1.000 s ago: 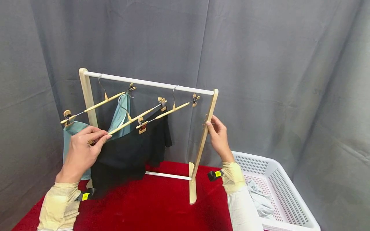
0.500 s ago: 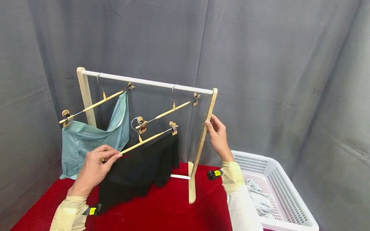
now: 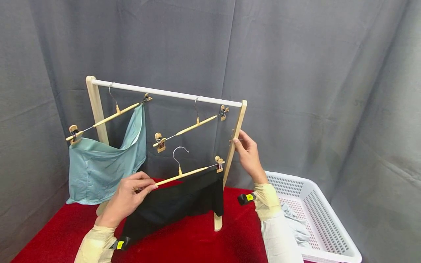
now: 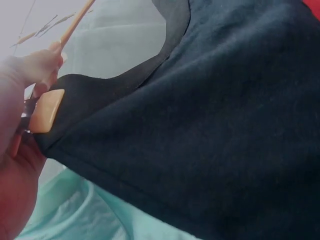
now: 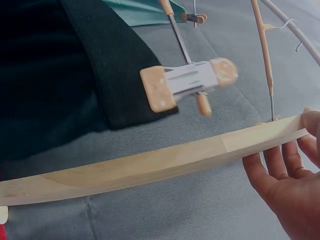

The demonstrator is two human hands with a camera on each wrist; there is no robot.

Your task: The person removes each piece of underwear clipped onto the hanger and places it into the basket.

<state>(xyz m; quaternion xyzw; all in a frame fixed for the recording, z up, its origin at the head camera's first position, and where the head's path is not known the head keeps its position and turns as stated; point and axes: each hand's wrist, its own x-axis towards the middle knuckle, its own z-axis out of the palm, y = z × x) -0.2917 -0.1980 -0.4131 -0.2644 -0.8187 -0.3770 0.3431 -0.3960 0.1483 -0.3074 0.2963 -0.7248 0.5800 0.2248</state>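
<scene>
My left hand (image 3: 131,197) pinches the near end of a wooden clip hanger (image 3: 168,180), whose metal hook is off the rail. From the hanger droops a black garment (image 3: 181,201), its kind unclear. A wooden clip (image 4: 47,111) bites its top edge beside my left fingers, and another clip (image 5: 192,80) grips the far corner. My right hand (image 3: 248,155) holds the right post (image 5: 150,167) of a small clothes rack, thumb in front and fingers behind. The hanger's far end overlaps that post in the head view, apparently in front of it.
From the white rail (image 3: 171,94) hang a clip hanger with a light-blue garment (image 3: 98,168) at left and a bare clip hanger (image 3: 197,124) at right. A white basket (image 3: 329,215) holding pale cloth (image 3: 296,226) stands right. Red cloth (image 3: 184,241) lies underneath.
My left hand has carried the hanger and black garment rightward and down, from amid the other hangers to in front of the rack's right side. My right hand stays on the post.
</scene>
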